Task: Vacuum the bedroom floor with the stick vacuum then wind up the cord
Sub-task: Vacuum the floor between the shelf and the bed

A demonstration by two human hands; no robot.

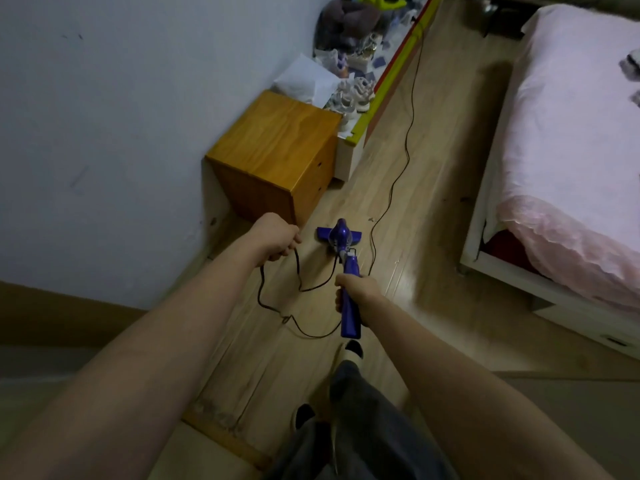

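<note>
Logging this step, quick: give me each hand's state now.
Left hand: closed, gripping the black cord.
Right hand: closed around the purple stick vacuum handle.

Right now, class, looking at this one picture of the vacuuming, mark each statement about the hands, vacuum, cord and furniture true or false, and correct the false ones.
1. The right hand grips the vacuum by its handle. True.
2. The left hand is empty. False: it holds a loop of the cord.
3. The vacuum head rests on the bed. False: it sits on the floor.
4. The cord trails along the floor between the cabinet and the bed. True.
5. The cord is wound up on the vacuum. False: it lies loose across the floor.
</note>
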